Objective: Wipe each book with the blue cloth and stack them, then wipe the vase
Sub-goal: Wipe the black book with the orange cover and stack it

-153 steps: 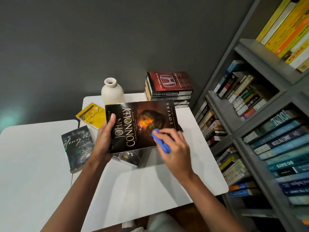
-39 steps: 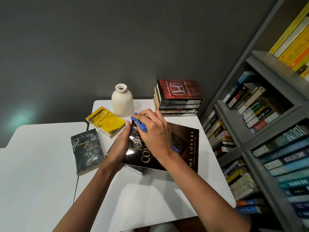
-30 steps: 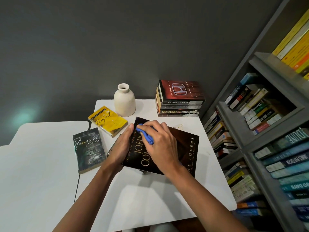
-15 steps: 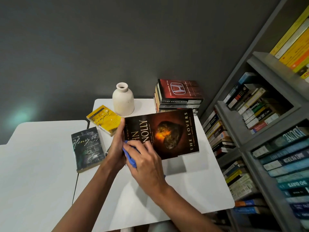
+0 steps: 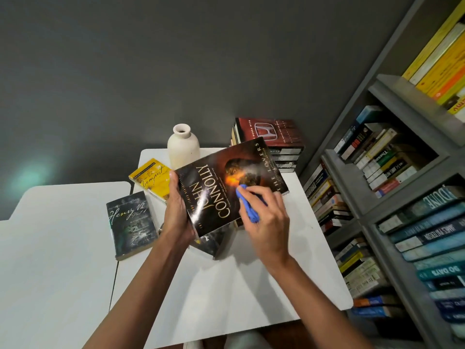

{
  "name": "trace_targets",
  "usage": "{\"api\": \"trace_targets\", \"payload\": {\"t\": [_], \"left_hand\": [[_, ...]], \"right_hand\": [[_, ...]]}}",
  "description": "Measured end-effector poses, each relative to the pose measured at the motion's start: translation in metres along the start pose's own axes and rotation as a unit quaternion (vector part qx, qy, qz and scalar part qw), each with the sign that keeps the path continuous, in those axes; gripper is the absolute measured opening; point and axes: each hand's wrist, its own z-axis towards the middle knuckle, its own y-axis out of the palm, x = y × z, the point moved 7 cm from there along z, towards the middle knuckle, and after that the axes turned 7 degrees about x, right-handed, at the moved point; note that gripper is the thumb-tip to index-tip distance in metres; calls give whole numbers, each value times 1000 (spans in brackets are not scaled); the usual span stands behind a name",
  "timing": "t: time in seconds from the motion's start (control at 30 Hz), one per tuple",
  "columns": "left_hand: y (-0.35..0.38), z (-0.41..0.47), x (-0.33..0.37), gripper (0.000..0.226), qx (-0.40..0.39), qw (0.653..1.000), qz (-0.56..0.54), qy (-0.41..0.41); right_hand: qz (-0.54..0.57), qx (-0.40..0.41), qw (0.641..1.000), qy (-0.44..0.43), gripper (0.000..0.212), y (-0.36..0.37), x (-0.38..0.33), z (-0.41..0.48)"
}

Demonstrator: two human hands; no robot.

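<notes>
The left hand (image 5: 177, 217) is closed around the near left edge of a glossy dark paperback with gold "John Connolly" lettering (image 5: 226, 187), thumb on the cover and fingers beneath, holding it tilted above the small white table (image 5: 226, 293); the right hand (image 5: 266, 220) is curled tight around a bunched blue cloth (image 5: 247, 206), whose end pokes out past the fingertips and presses on the cover near the orange glow at its middle; the book thus lies just ahead of and under the right hand, touching the cloth. Beneath the raised book another dark book (image 5: 214, 244) lies flat on the table, partly hidden. To the left lie a yellow "Tempest" paperback (image 5: 151, 178) and a dark green "Henry VI" paperback (image 5: 130, 222), apart from both hands. The cream ceramic vase with a narrow neck (image 5: 183, 146) stands upright at the table's far edge, just beside a stack of books topped by a red cover (image 5: 270, 139); a grey bookshelf (image 5: 382, 187) fills the right side.
</notes>
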Motion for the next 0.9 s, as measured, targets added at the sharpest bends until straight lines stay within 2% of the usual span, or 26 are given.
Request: {"api": "trace_targets", "payload": {"t": [0.1, 0.23, 0.3, 0.4, 0.47, 0.57, 0.63, 0.7, 0.77, 0.9], "left_hand": [[-1, 0, 0, 74, 31, 999, 3, 17], [-20, 8, -7, 69, 76, 997, 11, 21], [-30, 9, -8, 65, 91, 996, -6, 16], [-34, 8, -4, 46, 113, 993, -9, 25], [-30, 7, -5, 41, 108, 994, -11, 29], [-28, 12, -6, 45, 133, 990, -20, 32], [-34, 17, -12, 59, 148, 989, -21, 21], [-39, 18, -17, 66, 157, 988, -10, 0], [-38, 18, -20, 61, 138, 990, -15, -20], [-40, 20, -18, 45, 112, 992, -50, -38]], "right_hand": [[39, -28, 998, -52, 29, 14, -39, -19], [78, -90, 985, -122, 32, 20, -60, -43], [59, -65, 992, -94, 31, 14, -35, -31], [10, 12, 1000, 27, 26, 0, 20, 1], [2, 32, 997, 71, 27, -1, 28, 7], [37, 7, 999, 8, 25, 11, -20, -14], [79, -41, 993, -75, 28, 18, -58, -39], [95, -67, 986, -119, 32, 20, -66, -47], [85, -43, 991, -97, 30, 15, -46, -34], [37, 58, 997, 27, 26, -5, 22, 18]]}}
